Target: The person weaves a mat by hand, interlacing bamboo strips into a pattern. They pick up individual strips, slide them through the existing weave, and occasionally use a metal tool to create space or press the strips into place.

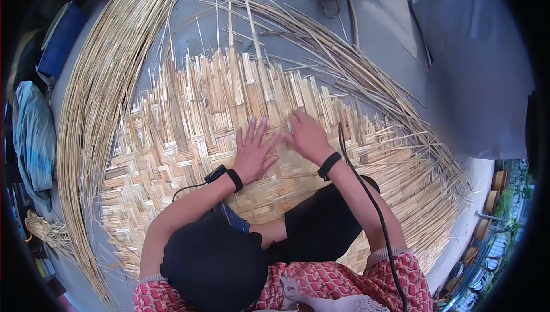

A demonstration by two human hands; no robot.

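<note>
A large woven mat of flat, split reed strips [172,154] lies beneath me, with loose strip ends standing out along its far edge. My left hand [255,150] is open, its fingers spread flat on the weave near the middle. Just to its right, my right hand [309,137] rests on the mat with fingers bent and the thumb apart from them; nothing shows in its grasp. Two longer reed strips [252,26] reach out past the far edge, ahead of my hands. Part of the weave is hidden under my hands and legs.
A long bundle of reeds [106,77] curves along the left. More loose reeds [344,54] lie at the upper right. A black cable [375,200] runs over my right arm. Blue-striped cloth [34,140] is at far left, potted plants [504,203] at right.
</note>
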